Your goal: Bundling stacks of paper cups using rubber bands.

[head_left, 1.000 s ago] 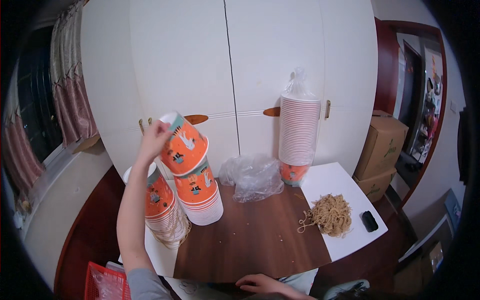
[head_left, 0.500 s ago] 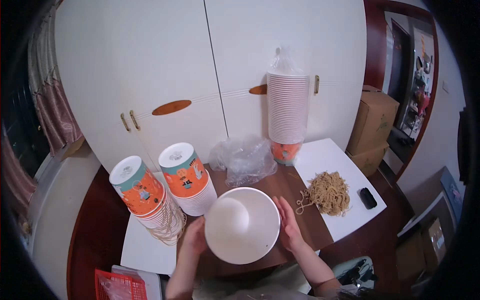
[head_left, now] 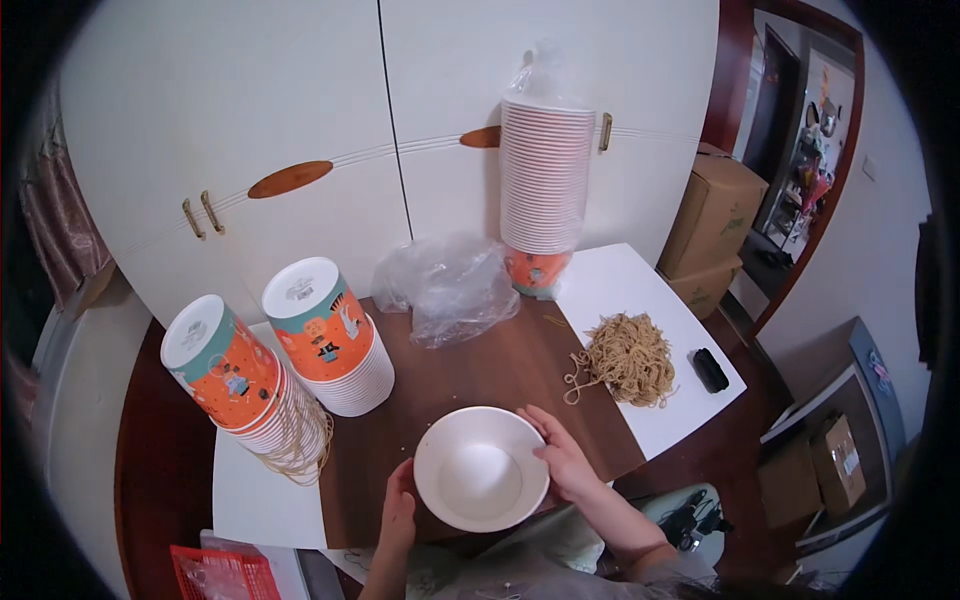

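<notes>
You stand in a home room used for packing: white wardrobe doors (head_left: 300,150), cardboard boxes (head_left: 715,215), curtain (head_left: 60,210), stacked paper bowls (head_left: 545,175) on your desk (head_left: 480,370).

At centre left you see two tilted stacks of orange bowls (head_left: 285,365); crumpled clear plastic (head_left: 447,286) lies above centre. A tall wrapped bowl stack (head_left: 545,180) stands upper centre, with rubber bands (head_left: 630,357) and a black object (head_left: 710,369) at right

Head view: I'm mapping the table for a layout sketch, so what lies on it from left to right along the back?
Leaning bowl stack at the left edge → second leaning bowl stack → crumpled clear plastic bag → tall upright bowl stack → pile of rubber bands → small black object.
</notes>
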The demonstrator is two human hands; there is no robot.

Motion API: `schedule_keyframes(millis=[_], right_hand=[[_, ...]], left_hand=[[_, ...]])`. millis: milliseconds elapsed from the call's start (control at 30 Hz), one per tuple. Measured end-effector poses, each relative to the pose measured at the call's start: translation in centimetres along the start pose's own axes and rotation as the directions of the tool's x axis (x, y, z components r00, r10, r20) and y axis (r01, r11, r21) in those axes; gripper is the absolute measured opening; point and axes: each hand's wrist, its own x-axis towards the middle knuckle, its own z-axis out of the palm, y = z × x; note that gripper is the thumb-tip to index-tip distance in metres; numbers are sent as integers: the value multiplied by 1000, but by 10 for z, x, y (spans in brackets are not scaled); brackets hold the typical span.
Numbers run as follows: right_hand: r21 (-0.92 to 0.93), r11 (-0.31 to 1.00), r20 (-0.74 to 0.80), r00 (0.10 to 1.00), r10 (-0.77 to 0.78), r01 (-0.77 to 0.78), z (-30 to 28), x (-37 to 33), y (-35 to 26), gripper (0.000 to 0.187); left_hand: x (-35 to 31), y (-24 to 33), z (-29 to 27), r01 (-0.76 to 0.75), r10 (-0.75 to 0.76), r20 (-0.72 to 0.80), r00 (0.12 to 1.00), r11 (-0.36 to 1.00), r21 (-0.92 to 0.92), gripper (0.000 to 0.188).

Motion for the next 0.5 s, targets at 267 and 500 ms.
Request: schedule_keyframes(millis=[267, 500], right_hand=[[-904, 423, -154, 884, -440, 53, -132, 93, -12, 16], [-978, -113, -128, 929, -347, -177, -160, 151, 18, 19]], left_hand=[[-10, 26, 14, -15, 0, 78, 997, 983, 180, 61], [-31, 22, 26, -35, 14, 58, 998, 924, 382, 67]])
